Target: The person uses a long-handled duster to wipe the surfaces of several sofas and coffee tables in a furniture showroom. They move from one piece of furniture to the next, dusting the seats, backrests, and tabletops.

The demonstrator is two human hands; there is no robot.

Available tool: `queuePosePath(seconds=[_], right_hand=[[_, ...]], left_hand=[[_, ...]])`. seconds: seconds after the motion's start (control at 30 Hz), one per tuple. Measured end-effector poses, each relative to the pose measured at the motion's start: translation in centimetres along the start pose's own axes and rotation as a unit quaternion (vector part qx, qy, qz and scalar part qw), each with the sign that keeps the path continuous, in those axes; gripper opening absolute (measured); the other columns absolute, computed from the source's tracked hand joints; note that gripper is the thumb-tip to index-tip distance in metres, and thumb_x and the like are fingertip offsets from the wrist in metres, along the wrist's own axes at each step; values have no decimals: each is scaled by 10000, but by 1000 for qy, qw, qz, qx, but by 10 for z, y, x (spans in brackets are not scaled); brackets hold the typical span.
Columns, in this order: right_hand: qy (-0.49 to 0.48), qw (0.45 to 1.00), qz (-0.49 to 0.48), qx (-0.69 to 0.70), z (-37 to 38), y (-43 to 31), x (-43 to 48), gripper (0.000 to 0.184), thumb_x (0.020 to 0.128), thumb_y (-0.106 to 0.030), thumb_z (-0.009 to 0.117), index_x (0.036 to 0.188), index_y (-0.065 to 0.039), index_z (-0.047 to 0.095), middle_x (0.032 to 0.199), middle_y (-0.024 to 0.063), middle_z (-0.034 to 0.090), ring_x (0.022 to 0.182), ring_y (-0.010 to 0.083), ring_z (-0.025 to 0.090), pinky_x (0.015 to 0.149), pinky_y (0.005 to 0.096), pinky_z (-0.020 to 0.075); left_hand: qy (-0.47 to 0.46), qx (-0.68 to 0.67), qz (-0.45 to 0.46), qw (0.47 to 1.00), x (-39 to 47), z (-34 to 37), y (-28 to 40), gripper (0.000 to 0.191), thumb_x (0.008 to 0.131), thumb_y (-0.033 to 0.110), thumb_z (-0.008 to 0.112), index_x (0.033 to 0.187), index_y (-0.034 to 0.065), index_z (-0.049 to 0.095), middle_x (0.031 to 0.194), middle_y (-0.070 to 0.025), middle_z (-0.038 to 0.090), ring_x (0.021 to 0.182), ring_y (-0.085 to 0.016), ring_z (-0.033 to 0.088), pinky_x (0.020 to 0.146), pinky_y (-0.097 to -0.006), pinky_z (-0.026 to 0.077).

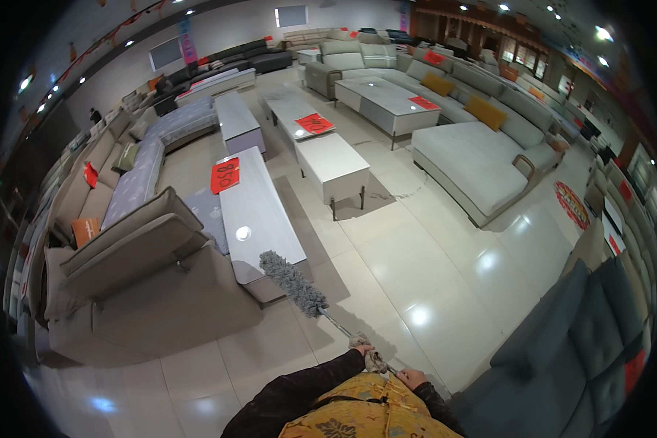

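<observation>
A fluffy grey duster [294,284] points away from me, up and to the left, its head above the tiled floor beside the near end of a white low table [263,219]. My left hand [363,351] is closed around the duster's thin pole [336,322], together with a crumpled beige-grey cloth [376,363]. Nearer my body, my right hand [412,378] grips the lower end of the same pole. Both sleeves are dark, and a yellow patterned apron or garment [356,410] covers my front.
A beige sofa [153,295] with raised headrest stands left. A dark grey sofa [558,350] lies close on my right. Ahead are a white side cabinet on legs [334,164], a marble-topped coffee table [383,104] and a pale chaise [471,164]. Red price sheets [225,175] lie on furniture.
</observation>
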State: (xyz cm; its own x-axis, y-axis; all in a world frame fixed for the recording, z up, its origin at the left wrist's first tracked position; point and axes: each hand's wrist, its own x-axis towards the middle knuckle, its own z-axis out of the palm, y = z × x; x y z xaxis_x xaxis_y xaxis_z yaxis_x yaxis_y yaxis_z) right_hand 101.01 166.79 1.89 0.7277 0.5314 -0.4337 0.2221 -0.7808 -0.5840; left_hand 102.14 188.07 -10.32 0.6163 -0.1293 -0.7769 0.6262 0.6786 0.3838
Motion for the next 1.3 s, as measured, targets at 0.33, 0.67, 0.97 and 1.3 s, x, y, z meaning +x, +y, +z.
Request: queuePosePath(seconds=[0.33, 0.67, 0.97, 1.3], right_hand=[[-1, 995, 96, 20, -12, 8, -31, 366, 733, -386, 374, 825, -55, 504, 680, 120, 530, 626, 264, 499, 572, 338, 395], [124, 968, 198, 95, -23, 70, -56, 305, 743, -351, 378, 739, -56, 458, 570, 108, 471, 534, 272, 462, 481, 371, 359], [312, 852, 259, 332, -82, 138, -75, 323, 731, -345, 408, 653, -36, 461, 557, 114, 441, 536, 268, 433, 506, 346, 344], [557, 678, 407, 253, -109, 218, -134, 298, 718, -304, 410, 670, -15, 467, 619, 168, 486, 606, 334, 466, 523, 376, 363]], left_hand=[[-10, 65, -54, 996, -23, 55, -4, 307, 671, 183, 546, 889, -23, 478, 900, -69, 470, 774, -172, 443, 665, -278, 372], [-33, 202, -42, 978, 21, 146, -20, 183, 663, 124, 546, 777, -14, 507, 756, -79, 519, 623, -188, 500, 562, -283, 420], [-157, 179, -125, 963, 24, 280, -13, 221, 675, 103, 513, 837, -43, 477, 771, -123, 520, 699, -242, 516, 631, -351, 446], [-86, 289, -148, 942, 36, 339, -49, 236, 676, 162, 495, 822, -23, 503, 785, -110, 524, 709, -220, 506, 639, -306, 431]])
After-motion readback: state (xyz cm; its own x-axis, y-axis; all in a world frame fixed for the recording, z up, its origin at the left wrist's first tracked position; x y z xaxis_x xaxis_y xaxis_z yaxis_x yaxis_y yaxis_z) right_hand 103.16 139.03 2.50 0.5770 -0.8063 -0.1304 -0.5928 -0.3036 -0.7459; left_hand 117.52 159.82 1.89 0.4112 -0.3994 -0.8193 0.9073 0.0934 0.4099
